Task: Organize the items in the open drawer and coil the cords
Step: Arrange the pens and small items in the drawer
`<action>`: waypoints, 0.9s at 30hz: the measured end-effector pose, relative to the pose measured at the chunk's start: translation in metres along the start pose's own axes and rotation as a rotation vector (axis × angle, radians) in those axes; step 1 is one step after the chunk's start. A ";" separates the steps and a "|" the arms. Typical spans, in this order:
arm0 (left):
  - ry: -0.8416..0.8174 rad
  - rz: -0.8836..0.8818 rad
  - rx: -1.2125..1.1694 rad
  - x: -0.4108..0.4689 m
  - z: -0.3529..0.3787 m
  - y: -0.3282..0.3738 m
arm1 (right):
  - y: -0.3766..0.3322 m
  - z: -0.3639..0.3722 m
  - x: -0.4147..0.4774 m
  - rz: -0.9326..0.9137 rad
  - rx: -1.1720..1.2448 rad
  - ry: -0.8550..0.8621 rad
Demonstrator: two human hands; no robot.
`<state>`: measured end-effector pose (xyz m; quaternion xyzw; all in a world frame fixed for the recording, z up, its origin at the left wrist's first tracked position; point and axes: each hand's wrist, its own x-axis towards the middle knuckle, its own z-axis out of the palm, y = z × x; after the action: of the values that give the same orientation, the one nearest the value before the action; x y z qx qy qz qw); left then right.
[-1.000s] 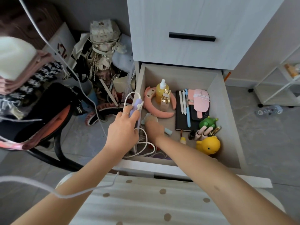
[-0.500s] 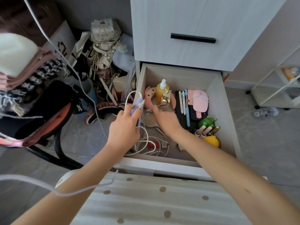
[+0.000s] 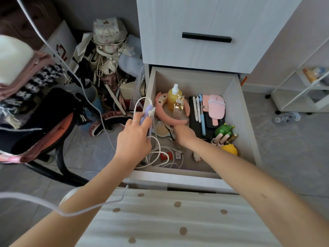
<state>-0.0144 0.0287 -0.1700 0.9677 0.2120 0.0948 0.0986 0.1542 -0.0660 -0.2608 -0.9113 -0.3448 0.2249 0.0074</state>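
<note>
The open drawer (image 3: 233, 97) holds a pink headband (image 3: 165, 118), a yellow bottle (image 3: 173, 94), a perfume bottle (image 3: 179, 106), a black notebook (image 3: 193, 118) with pens (image 3: 197, 107), a pink pouch (image 3: 216, 107), a green toy (image 3: 224, 130) and a yellow duck (image 3: 229, 149). Tangled white cords (image 3: 160, 157) lie at the drawer's front left. My left hand (image 3: 133, 139) grips a purple device (image 3: 147, 113) whose white cord loops over the drawer's left wall. My right hand (image 3: 183, 134) is inside the drawer at the headband's lower arc, beside a round brush (image 3: 161, 129); its fingertips are hidden.
A closed drawer with a black handle (image 3: 206, 37) sits above. Left of the drawer are a pile of bags (image 3: 108, 50) and a chair draped with clothes (image 3: 44, 122). A white shelf (image 3: 302, 93) and a plastic bottle (image 3: 286, 118) are on the right. Dotted fabric (image 3: 178, 220) fills the bottom.
My right hand has moved from the drawer's front left corner back toward the headband, uncovering the tangled cords. My left hand has kept its hold on the purple device.
</note>
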 end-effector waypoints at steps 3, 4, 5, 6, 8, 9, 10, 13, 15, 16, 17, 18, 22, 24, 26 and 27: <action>-0.002 -0.004 -0.001 0.000 0.000 0.000 | 0.003 0.006 0.009 -0.046 -0.017 0.046; -0.001 -0.005 -0.002 0.000 0.000 0.000 | 0.004 0.007 0.011 -0.080 -0.033 0.068; -0.001 -0.005 -0.004 0.001 0.001 -0.001 | 0.005 0.008 0.013 -0.113 -0.037 0.088; -0.001 -0.006 -0.006 0.001 0.001 -0.001 | 0.006 0.008 0.015 -0.138 -0.028 0.100; -0.003 -0.009 -0.008 0.001 0.001 -0.002 | 0.007 0.006 0.018 -0.188 -0.014 0.088; -0.004 -0.009 -0.010 0.001 0.001 -0.002 | 0.008 0.005 0.018 -0.221 0.007 0.067; -0.004 -0.007 -0.013 0.001 0.001 -0.002 | 0.008 0.004 0.019 -0.245 0.056 0.041; 0.003 -0.002 -0.013 0.001 0.002 -0.003 | 0.012 0.003 0.020 -0.240 0.050 -0.014; 0.010 0.006 -0.011 0.001 0.002 -0.002 | 0.015 0.005 0.020 -0.256 -0.066 0.011; 0.014 0.009 -0.010 0.001 0.003 -0.003 | 0.014 0.006 0.021 -0.287 -0.103 0.050; 0.016 0.013 -0.009 0.001 0.004 -0.003 | 0.014 0.008 0.022 -0.312 -0.125 0.093; 0.018 0.018 -0.009 0.001 0.004 -0.003 | 0.013 0.009 0.023 -0.331 -0.146 0.134; 0.019 0.019 -0.003 0.001 0.005 -0.004 | 0.006 0.007 0.024 -0.342 -0.226 0.254; 0.017 0.015 -0.003 0.001 0.005 -0.004 | 0.004 0.006 0.023 -0.303 -0.262 0.292; 0.018 0.011 -0.003 0.001 0.004 -0.003 | 0.001 0.008 0.022 -0.278 -0.378 0.312; 0.018 0.009 -0.004 0.002 0.005 -0.004 | 0.000 0.010 0.021 -0.266 -0.420 0.313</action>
<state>-0.0133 0.0319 -0.1750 0.9675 0.2084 0.1043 0.0981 0.1643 -0.0541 -0.2779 -0.8632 -0.4951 0.0022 -0.0990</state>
